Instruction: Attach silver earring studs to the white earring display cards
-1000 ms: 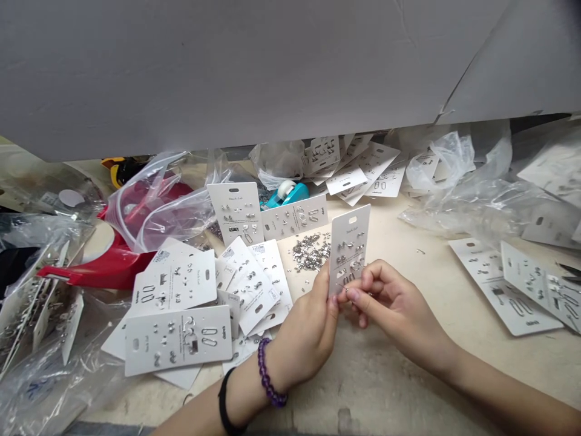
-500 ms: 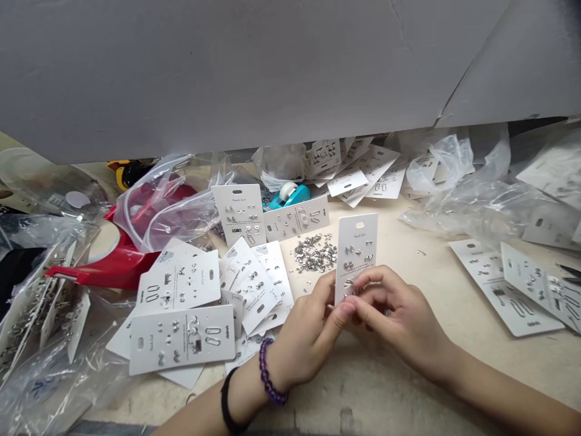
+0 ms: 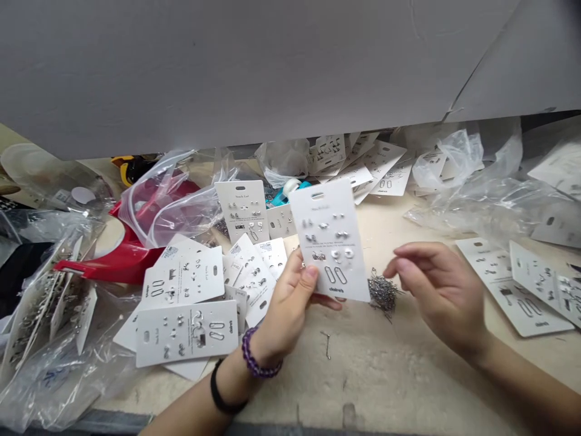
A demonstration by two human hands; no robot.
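Far left I have a clear plastic bag (image 3: 34,339) stuffed with jewellery cards, and next to it a red plastic piece (image 3: 106,266) with a clear bag (image 3: 170,212) draped over its back. Right of that, a heap of earring cards (image 3: 184,333) lies fanned and overlapping on the surface (image 3: 399,387), and a white earring card (image 3: 240,212) stands upright behind it. My left hand (image 3: 285,303) comes up beside the heap, a purple beaded bracelet (image 3: 256,360) and a black band (image 3: 222,393) at its wrist. Its fingers grip the lower left edge of a stud card (image 3: 331,236), thumb in front; the card is lifted, tilted slightly, its face towards me, with rows of studs and two paperclip-shaped pieces low down. It partly covers a teal tape dispenser (image 3: 281,197). Below it a thin metal piece (image 3: 327,345) lies alone, and just past its lower right corner sits a tangle of fine metal pieces (image 3: 384,293). My right hand (image 3: 436,297) hangs beside that tangle, fingers loosely curled; with the motion blur I can't tell whether they pinch anything. Beyond it, at the right, two overlapping cards (image 3: 512,290) lie flat.
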